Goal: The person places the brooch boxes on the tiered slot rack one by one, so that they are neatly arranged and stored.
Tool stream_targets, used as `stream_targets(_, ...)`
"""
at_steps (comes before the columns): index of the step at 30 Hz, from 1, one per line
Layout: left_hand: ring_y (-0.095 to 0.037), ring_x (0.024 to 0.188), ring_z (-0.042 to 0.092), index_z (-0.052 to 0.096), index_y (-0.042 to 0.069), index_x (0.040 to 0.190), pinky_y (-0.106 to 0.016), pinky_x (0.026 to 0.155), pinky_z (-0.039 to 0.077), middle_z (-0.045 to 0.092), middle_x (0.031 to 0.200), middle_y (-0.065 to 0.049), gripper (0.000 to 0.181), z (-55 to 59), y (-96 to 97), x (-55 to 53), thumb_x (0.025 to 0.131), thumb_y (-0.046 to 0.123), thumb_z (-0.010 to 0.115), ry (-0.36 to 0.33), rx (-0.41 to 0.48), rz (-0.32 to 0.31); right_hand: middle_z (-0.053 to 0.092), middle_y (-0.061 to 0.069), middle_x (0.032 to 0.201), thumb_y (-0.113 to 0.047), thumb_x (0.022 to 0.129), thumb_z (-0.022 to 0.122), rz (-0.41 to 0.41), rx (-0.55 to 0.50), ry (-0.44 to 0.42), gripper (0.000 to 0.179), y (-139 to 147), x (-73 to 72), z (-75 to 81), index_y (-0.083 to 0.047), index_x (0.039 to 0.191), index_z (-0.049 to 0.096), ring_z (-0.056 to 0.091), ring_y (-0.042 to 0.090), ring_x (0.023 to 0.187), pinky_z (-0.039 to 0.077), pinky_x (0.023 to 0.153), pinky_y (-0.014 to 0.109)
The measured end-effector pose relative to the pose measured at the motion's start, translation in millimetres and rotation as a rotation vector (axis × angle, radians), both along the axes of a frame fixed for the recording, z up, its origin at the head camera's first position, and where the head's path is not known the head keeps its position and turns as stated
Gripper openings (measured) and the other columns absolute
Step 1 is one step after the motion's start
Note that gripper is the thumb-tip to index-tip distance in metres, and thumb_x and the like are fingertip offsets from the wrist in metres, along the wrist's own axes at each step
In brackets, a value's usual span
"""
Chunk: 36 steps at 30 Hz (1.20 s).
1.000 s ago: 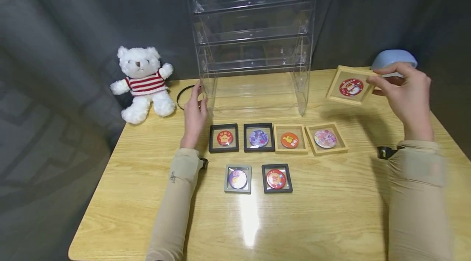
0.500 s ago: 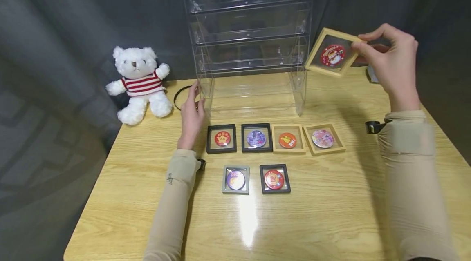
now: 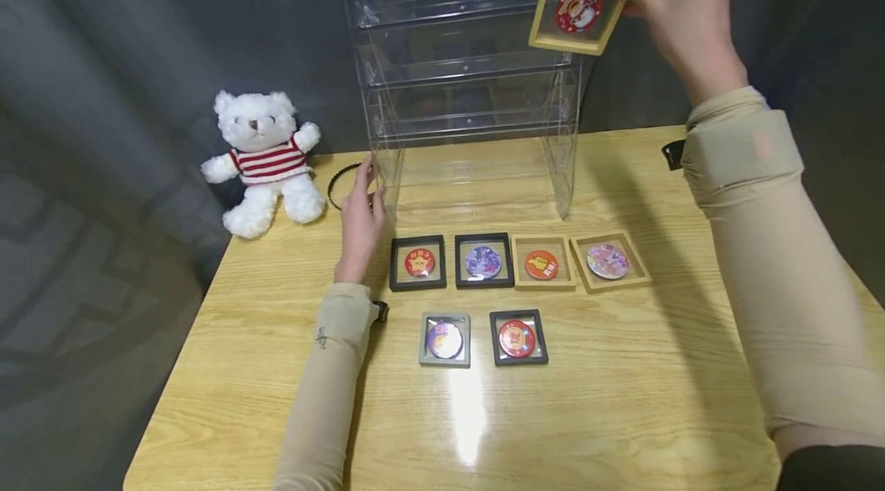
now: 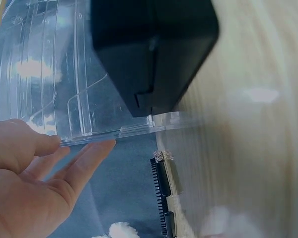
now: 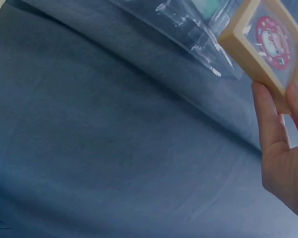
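Note:
High at the upper right, my right hand [image 3: 681,7] pinches one corner of a light wood frame [image 3: 600,45] between thumb and fingers. Inside its transparent window is a red round badge [image 3: 578,8] with a white cartoon figure. The raised frame overlaps the upper right of a clear acrylic display rack [image 3: 470,70]. In the right wrist view, fingertips [image 5: 262,91] grip the frame's edge near the rack's corner. My left hand [image 3: 361,226] touches the rack's left side panel [image 4: 139,130], fingers fairly straight along its outside and thumb at its edge.
Framed badges lie in two rows before the rack: two black frames [image 3: 418,286] [image 3: 484,283] and two wood frames [image 3: 545,286] [image 3: 620,285], then a grey frame [image 3: 445,363] and a black one [image 3: 521,360]. A white teddy bear [image 3: 259,160] and black headband [image 3: 335,184] are left.
My right hand has lifted the wood frame up and leftward from low over the table to the rack's upper right. The left hand stays at the rack's side.

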<state>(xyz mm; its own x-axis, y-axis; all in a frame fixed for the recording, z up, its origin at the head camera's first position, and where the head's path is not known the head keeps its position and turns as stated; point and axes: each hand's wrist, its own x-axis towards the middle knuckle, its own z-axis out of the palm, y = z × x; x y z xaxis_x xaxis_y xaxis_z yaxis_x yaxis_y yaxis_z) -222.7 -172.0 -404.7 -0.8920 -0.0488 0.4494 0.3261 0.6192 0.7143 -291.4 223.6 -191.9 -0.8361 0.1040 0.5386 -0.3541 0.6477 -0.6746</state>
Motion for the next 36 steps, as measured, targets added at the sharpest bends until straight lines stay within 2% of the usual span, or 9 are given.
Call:
stream_targets(2, -0.045, 0.124, 0.067, 0.039, 0.000, 0.163, -0.047, 0.100, 0.062, 0.054, 0.154, -0.027, 0.058, -0.8, 0.5, 0.2, 0.108, -0.007, 0.054, 0.007, 0.002, 0.002, 0.058, -0.013, 0.129, -0.016, 0.107, 0.066, 0.015, -0.005, -0.005, 0.032, -5.1, -6.2, 6.4, -0.013, 0.139, 0.068, 0.069, 0.006, 0.117, 0.053, 0.105, 0.019)
stream_targets(6, -0.046, 0.123, 0.067, 0.040, -0.001, 0.162, -0.047, 0.100, 0.062, 0.055, 0.153, -0.027, 0.057, -2.2, 2.5, 0.4, 0.107, -0.009, 0.055, 0.027, 0.008, -0.002, 0.055, -0.025, 0.111, -0.022, 0.107, 0.067, 0.000, 0.014, 0.029, 0.033, -10.3, -16.7, 16.0, -0.018, 0.140, 0.069, 0.063, -0.004, 0.102, 0.051, 0.100, 0.014)
stream_targets(11, -0.046, 0.122, 0.067, 0.041, -0.001, 0.161, -0.046, 0.099, 0.062, 0.055, 0.153, -0.026, 0.057, -6.5, 6.6, 2.0, 0.106, -0.009, 0.056, 0.029, 0.013, -0.003, 0.064, -0.021, 0.113, -0.028, 0.108, 0.067, -0.029, 0.039, 0.020, 0.031, -17.0, -27.3, 20.0, -0.015, 0.135, 0.073, 0.063, -0.004, 0.104, 0.047, 0.097, 0.013)
stream_targets(15, -0.047, 0.120, 0.068, 0.041, -0.002, 0.161, -0.046, 0.098, 0.063, 0.055, 0.153, -0.026, 0.059, -9.7, 8.4, 1.9, 0.105, -0.011, 0.057, 0.030, 0.015, -0.007, 0.062, -0.023, 0.111, -0.027, 0.107, 0.068, -0.002, 0.003, -0.010, 0.027, -21.7, -32.6, 19.7, -0.019, 0.132, 0.074, 0.062, -0.004, 0.103, 0.047, 0.098, 0.014)
stream_targets(18, -0.049, 0.121, 0.067, 0.041, -0.002, 0.161, -0.047, 0.099, 0.063, 0.055, 0.152, -0.027, 0.060, -9.4, 9.5, 1.5, 0.104, -0.013, 0.057, 0.042, 0.014, -0.013, 0.058, -0.024, 0.108, -0.026, 0.106, 0.069, 0.013, -0.005, -0.022, 0.024, -24.8, -35.9, 20.2, -0.022, 0.129, 0.073, 0.055, -0.009, 0.097, 0.047, 0.095, 0.017)
stream_targets(21, -0.050, 0.121, 0.067, 0.041, -0.003, 0.160, -0.049, 0.098, 0.062, 0.055, 0.151, -0.029, 0.060, -8.5, 10.4, 2.2, 0.103, -0.014, 0.057, 0.057, 0.013, -0.018, 0.061, -0.018, 0.116, -0.025, 0.108, 0.067, 0.006, 0.043, -0.027, 0.028, -29.2, -38.1, 19.0, -0.017, 0.135, 0.071, 0.056, -0.007, 0.100, 0.047, 0.098, 0.016)
stream_targets(27, -0.049, 0.118, 0.069, 0.041, -0.002, 0.161, -0.049, 0.097, 0.063, 0.055, 0.152, -0.029, 0.060, -7.1, 9.7, 3.5, 0.103, -0.014, 0.058, 0.050, 0.011, -0.014, 0.067, 0.005, 0.137, -0.023, 0.110, 0.061, -0.034, 0.159, 0.009, 0.036, -37.6, -41.4, 14.4, -0.004, 0.140, 0.067, 0.062, 0.003, 0.115, 0.048, 0.106, 0.016)
stream_targets(33, -0.050, 0.113, 0.070, 0.042, -0.003, 0.159, -0.050, 0.095, 0.064, 0.055, 0.151, -0.029, 0.059, -7.5, 8.1, 1.8, 0.104, -0.014, 0.057, 0.075, 0.003, -0.013, 0.065, 0.010, 0.136, -0.017, 0.112, 0.057, -0.020, 0.238, 0.046, 0.030, -39.5, -42.1, 6.4, 0.002, 0.132, 0.069, 0.065, 0.016, 0.121, 0.050, 0.100, 0.017)
stream_targets(36, -0.049, 0.112, 0.071, 0.042, -0.003, 0.160, -0.050, 0.094, 0.064, 0.056, 0.150, -0.030, 0.058, -7.2, 9.1, 4.2, 0.104, -0.013, 0.056, 0.077, 0.001, -0.017, 0.064, 0.014, 0.138, -0.015, 0.111, 0.057, -0.011, 0.281, 0.055, 0.029, -37.9, -39.9, -0.2, 0.004, 0.129, 0.069, 0.067, 0.024, 0.124, 0.053, 0.105, 0.022)
